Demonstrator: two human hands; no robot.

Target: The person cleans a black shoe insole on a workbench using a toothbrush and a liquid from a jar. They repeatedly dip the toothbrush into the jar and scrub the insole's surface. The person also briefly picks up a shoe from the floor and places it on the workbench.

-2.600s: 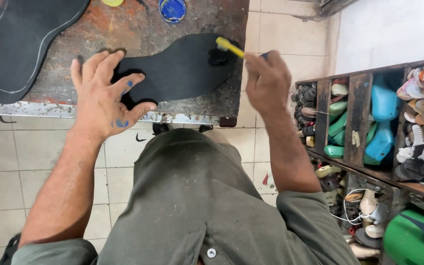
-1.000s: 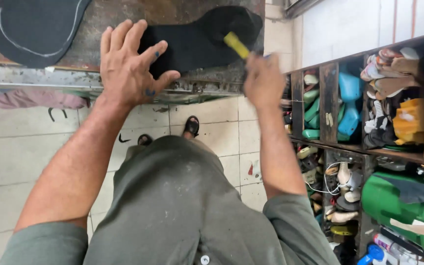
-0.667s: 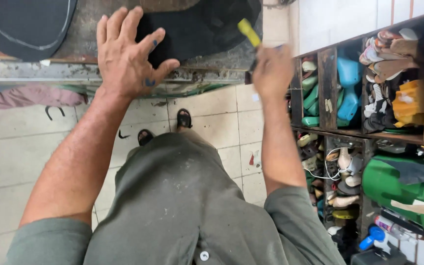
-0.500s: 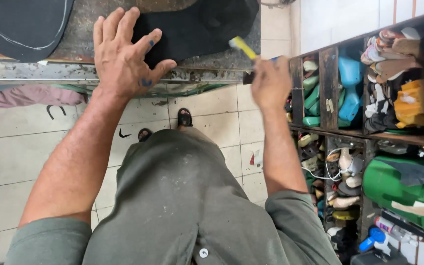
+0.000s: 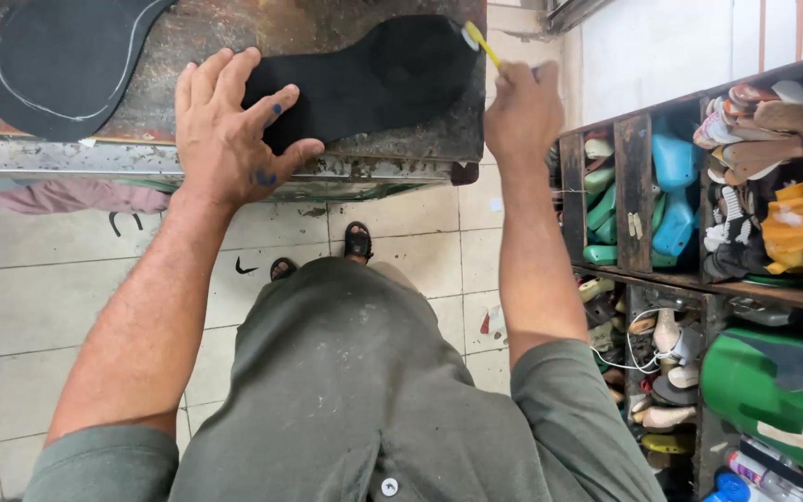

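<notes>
A black sole-shaped sheet (image 5: 374,79) lies flat on a worn workbench (image 5: 392,153). My left hand (image 5: 230,130) rests palm down on its left end, fingers spread. My right hand (image 5: 522,112) is closed on a yellow-handled brush (image 5: 478,39), whose tip touches the sheet's right end near the bench edge. A second black sheet (image 5: 67,56) with a white chalk outline lies at the bench's far left.
A wooden shelf unit (image 5: 638,200) at the right holds blue, green and yellow shoe lasts and soles. A green container (image 5: 773,390) stands at the lower right. Tiled floor (image 5: 39,297) and my sandalled feet (image 5: 357,242) show below the bench.
The brush tip has shifted along the right end of the black sheet, toward its upper right edge. My left hand has stayed pressed on the left end.
</notes>
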